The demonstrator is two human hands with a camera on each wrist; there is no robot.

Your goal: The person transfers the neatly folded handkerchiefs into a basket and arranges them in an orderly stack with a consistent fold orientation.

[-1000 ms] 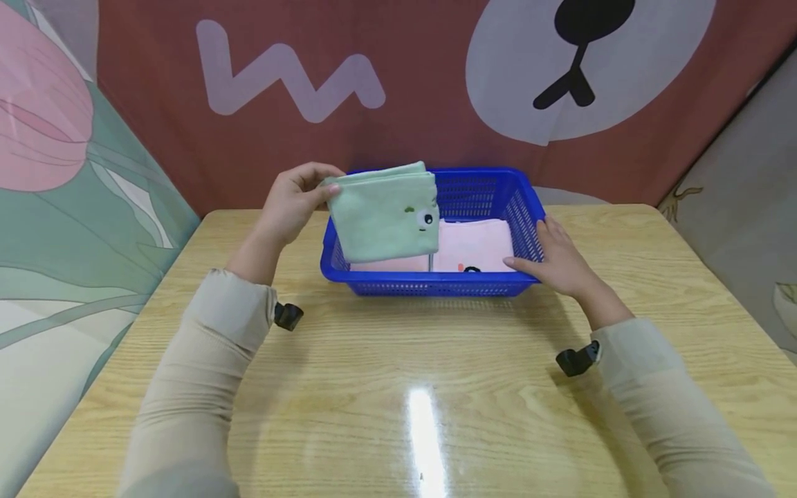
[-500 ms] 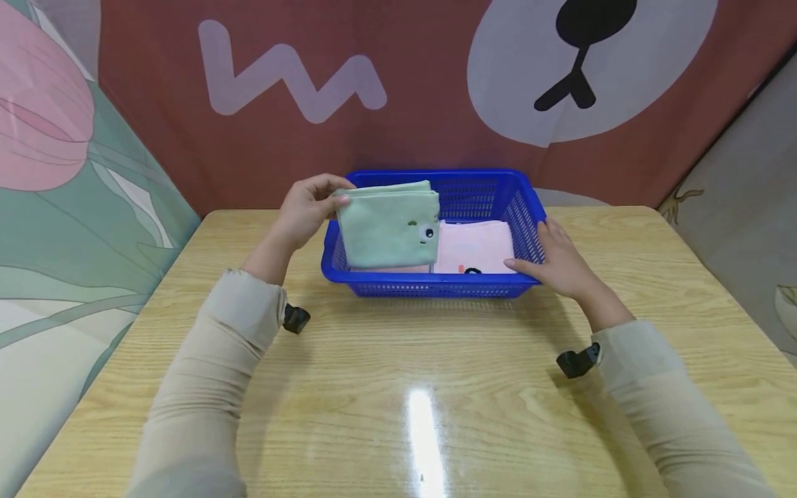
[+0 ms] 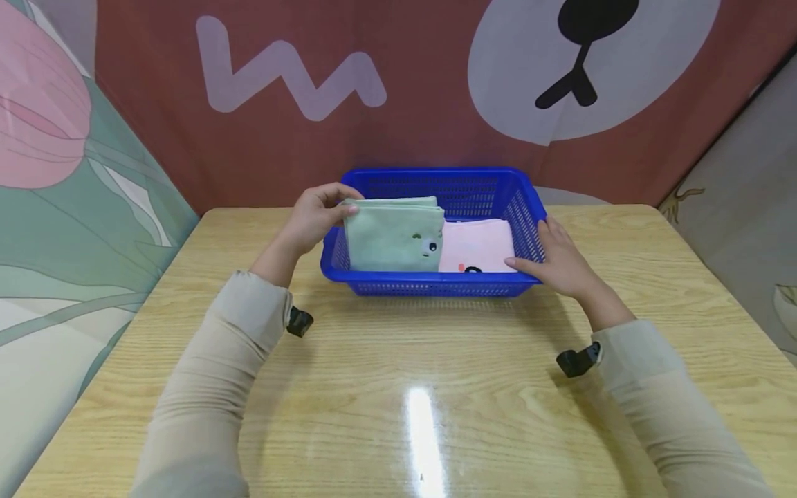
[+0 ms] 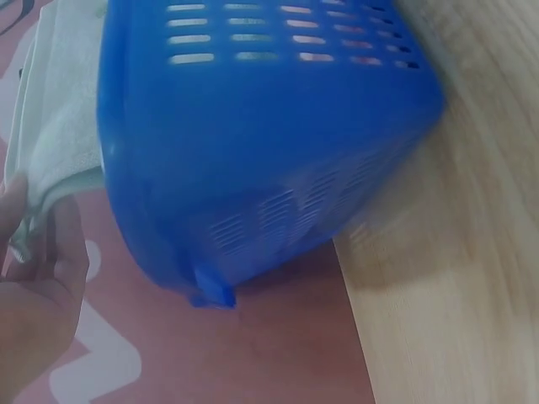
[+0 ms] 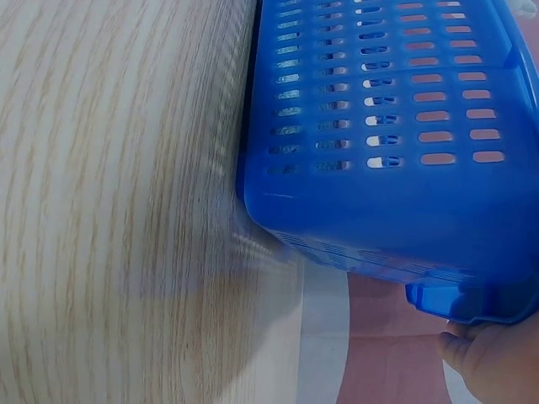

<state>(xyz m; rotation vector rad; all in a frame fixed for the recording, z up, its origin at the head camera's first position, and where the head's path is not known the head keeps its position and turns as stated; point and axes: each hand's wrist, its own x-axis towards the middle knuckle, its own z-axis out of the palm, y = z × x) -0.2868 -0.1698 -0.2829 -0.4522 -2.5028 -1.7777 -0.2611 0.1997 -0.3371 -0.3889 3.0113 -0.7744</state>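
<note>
My left hand (image 3: 317, 216) pinches the left top corner of a folded pale green towel (image 3: 389, 238) with an embroidered eye. The towel stands nearly upright in the left part of a blue plastic basket (image 3: 436, 285), its upper edge above the front rim. In the left wrist view the towel (image 4: 63, 126) hangs over the basket's rim, fingers beneath it and thumb on top. A folded pink towel (image 3: 476, 242) lies in the basket's right part. My right hand (image 3: 560, 259) grips the basket's right rim, thumb over the front corner and fingers along the outer side.
The basket stands at the far side of a wooden table (image 3: 373, 387), close to a red-brown printed cloth backdrop (image 3: 280, 145). A small black camera (image 3: 299, 321) sits at the left cuff, another black camera (image 3: 577, 360) at the right cuff.
My left hand has moved down and to the right, lowering the green towel into the basket. It now covers the pink cloth seen beneath it earlier. The right hand stays on the rim.
</note>
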